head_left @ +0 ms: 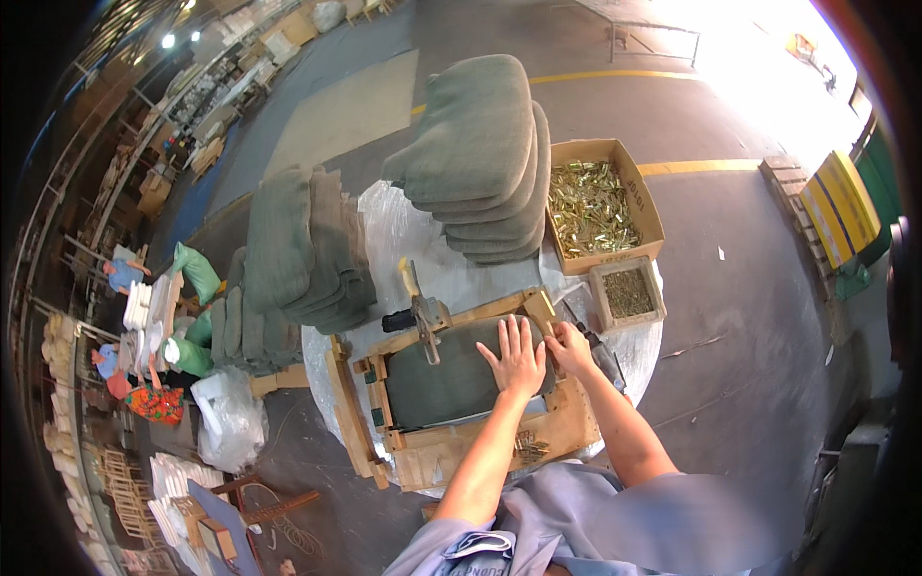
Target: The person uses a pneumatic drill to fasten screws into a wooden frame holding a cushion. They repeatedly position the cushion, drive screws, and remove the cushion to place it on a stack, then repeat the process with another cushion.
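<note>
My left hand [516,360] lies flat with fingers spread on a dark green fabric-covered pad [432,384]. The pad sits inside a wooden frame [490,459] on a table wrapped in clear plastic. My right hand [573,349] is at the frame's right side, thumb and fingers pinched together; whatever they hold is too small to make out. Just right of that hand lies a dark tool [607,367], partly hidden by the forearm. A metal clamp [424,317] with a pale handle reaches over the pad's far left. Several small brass-coloured metal pieces [530,446] rest on the frame's near board.
Tall stacks of green cushions [480,144] and fabric-covered pads [288,245] stand beyond the frame. At the far right are a cardboard box [642,204] of shiny metal parts and a smaller tray [657,300] of tiny fasteners. Shelving lines the left; a yellow-striped stack [838,208] stands right.
</note>
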### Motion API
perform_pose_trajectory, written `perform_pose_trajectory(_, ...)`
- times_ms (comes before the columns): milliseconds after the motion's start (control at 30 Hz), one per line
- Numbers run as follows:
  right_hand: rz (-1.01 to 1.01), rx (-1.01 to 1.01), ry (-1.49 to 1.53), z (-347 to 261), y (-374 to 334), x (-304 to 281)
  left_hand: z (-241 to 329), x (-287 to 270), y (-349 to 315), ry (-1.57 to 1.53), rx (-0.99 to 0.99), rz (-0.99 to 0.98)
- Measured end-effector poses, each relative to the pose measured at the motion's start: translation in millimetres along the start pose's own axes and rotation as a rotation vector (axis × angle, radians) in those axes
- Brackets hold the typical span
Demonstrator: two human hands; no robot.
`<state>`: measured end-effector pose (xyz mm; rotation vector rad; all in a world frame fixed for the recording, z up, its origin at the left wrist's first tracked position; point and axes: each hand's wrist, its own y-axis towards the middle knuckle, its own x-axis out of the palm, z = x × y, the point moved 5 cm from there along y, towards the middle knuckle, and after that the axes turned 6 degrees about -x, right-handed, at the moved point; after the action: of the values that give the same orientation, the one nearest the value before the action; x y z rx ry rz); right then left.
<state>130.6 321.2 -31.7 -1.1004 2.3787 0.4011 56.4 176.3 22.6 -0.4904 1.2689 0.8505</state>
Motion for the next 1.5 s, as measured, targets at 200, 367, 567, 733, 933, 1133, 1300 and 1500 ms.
perform_pose_trajectory(200, -0.033, 0.027, 0.165, -3, 0, -8, -7, 6, 18, 0.031, -0.072, -0.005)
perform_pose_trajectory(367, -0.104, 0.128, 0.322, 1, 0, -11, -13, 13, 24, 0.062, -0.107, -0.031)
perform_pose_trajectory(567, -0.184, 0.240, 0.474, 12, -6, -8, -13, 21, 26, 0.038, -0.133, -0.058)
perform_pose_trajectory(733, -0.178, 0.203, 0.457, 11, -9, -5, -13, 41, 28, 0.097, -0.175, -0.179)
perform_pose_trajectory(933, -0.038, -0.018, 0.148, 1, -10, -3, -16, 46, 24, 0.003, -0.127, -0.057)
perform_pose_trajectory(1133, -0.060, -0.269, -0.104, -81, -8, 18, -57, 4, -1, -0.294, -0.054, -0.020)
perform_pose_trajectory(1300, 0.102, -0.517, -0.193, -102, 39, 39, -184, -86, -68, -0.320, -0.337, 0.343)
perform_pose_trajectory(1500, -0.029, -0.598, -0.272, -117, 77, 97, -316, -72, -126, -0.109, -0.713, 0.069)
